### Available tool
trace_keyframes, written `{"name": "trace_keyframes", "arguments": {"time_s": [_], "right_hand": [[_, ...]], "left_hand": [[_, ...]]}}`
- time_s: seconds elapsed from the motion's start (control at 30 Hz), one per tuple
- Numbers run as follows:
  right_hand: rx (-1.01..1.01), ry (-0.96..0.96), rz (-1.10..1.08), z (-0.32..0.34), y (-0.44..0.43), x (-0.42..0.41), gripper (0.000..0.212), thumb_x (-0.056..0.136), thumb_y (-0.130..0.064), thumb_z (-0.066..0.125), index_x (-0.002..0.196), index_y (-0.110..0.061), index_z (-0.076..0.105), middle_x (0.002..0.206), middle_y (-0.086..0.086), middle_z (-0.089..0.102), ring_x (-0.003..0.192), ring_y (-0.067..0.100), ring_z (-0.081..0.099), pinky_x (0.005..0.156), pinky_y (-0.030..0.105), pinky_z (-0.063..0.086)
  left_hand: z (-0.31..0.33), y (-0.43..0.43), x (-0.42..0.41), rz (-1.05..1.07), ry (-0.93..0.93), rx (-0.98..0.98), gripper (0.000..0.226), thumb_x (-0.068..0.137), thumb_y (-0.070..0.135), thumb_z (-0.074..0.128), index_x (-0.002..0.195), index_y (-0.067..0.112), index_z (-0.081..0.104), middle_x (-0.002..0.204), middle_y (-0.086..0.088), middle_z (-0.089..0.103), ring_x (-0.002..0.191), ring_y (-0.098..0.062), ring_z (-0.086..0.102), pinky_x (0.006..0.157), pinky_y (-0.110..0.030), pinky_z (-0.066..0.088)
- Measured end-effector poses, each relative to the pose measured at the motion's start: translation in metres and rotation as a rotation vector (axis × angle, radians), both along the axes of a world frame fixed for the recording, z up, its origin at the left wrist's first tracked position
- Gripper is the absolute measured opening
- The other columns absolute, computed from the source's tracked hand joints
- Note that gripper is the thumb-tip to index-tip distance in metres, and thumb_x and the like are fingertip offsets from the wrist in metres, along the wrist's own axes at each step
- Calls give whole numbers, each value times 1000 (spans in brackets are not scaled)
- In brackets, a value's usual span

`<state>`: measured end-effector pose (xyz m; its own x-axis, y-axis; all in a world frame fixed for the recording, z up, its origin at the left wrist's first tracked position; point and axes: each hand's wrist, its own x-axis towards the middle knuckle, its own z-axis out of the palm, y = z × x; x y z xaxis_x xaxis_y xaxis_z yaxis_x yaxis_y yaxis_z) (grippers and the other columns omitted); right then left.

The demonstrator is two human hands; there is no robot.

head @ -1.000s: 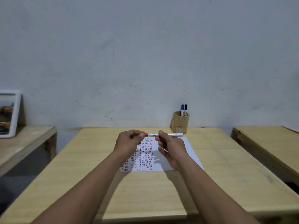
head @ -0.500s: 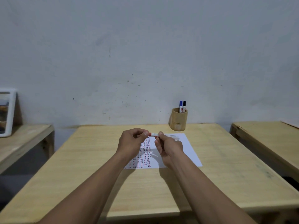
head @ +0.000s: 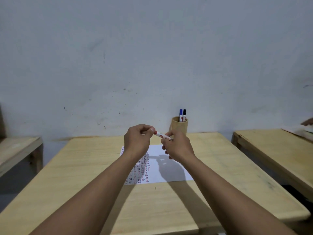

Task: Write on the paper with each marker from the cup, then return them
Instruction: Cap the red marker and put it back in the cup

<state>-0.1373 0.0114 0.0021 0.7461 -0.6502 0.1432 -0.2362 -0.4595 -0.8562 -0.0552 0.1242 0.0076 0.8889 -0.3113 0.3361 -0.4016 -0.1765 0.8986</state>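
Seemingly uncapping: left hand (head: 138,139) pinches the cap end and right hand (head: 177,146) grips the red marker (head: 161,135) above the paper (head: 169,168). Pull straight apart, barrel steady.

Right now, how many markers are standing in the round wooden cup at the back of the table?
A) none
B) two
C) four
B: a blue-capped marker and a black-capped marker stick up side by side out of the round wooden cup, while the red-and-white marker is held between both hands above the paper.
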Motion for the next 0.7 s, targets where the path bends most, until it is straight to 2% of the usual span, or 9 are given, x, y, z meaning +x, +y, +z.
{"name": "trace_keyframes", "arguments": {"time_s": [0.1,0.2,0.27,0.3,0.37,0.43,0.53,0.63,0.7], "right_hand": [[-37,-4,-15,3,-19,3,7,96,-22,56,100,-18,61,82,6,74,60,16,65,55,31,53],[-83,-56,-36,8,-42,5,16,97,-31,59,99,-18,69,87,1,70,77,20,64,64,31,49],[-43,-102,-47,15,-56,8,20,98,-30,62,104,-17,75,93,0,69,87,20,63,69,29,45],[-23,-124,-58,17,-64,11,20,98,-30,62,104,-16,76,91,0,69,86,19,63,69,28,44],[-22,-149,-82,22,-80,17,22,99,-29,61,99,-13,77,75,-4,65,72,16,59,61,25,39],[-47,-162,-106,27,-95,26,25,99,-28,60,93,-10,76,62,-6,56,61,15,51,55,26,35],[-93,-193,-141,34,-116,40,22,99,-25,57,95,-8,72,72,0,64,69,20,61,61,28,41],[-154,-257,-163,40,-133,52,11,101,-21,54,110,-17,60,80,-13,59,69,1,58,58,18,43],[-180,-295,-156,42,-142,61,12,101,-19,53,113,-19,57,80,-15,58,69,0,60,61,24,51]], "left_hand": [[6,-16,3,-21,10,5,23,97,29,58,91,22,79,84,2,75,73,-15,62,68,-30,47],[9,-36,11,-17,46,-9,25,99,33,54,101,21,76,90,6,75,91,-18,69,84,-34,52],[6,-51,18,-28,35,27,23,99,31,54,102,21,75,90,7,75,91,-16,68,77,-27,50],[4,-58,22,-33,22,53,21,98,29,55,100,22,75,90,7,74,89,-15,67,72,-22,47],[-2,-74,29,-46,6,101,18,97,26,59,101,22,75,91,7,73,87,-14,65,67,-20,43],[-10,-91,39,-68,1,157,19,95,26,62,109,21,73,94,7,72,87,-12,65,72,-23,46],[-20,-116,51,-96,23,200,32,91,30,66,122,21,65,103,4,70,91,-16,67,84,-36,57],[-30,-138,58,-116,21,263,54,89,31,69,140,20,52,124,-3,64,107,-19,62,93,-33,50],[-37,-151,61,-127,26,293,69,88,34,70,149,19,42,134,-5,60,121,-22,58,100,-36,48]]}}
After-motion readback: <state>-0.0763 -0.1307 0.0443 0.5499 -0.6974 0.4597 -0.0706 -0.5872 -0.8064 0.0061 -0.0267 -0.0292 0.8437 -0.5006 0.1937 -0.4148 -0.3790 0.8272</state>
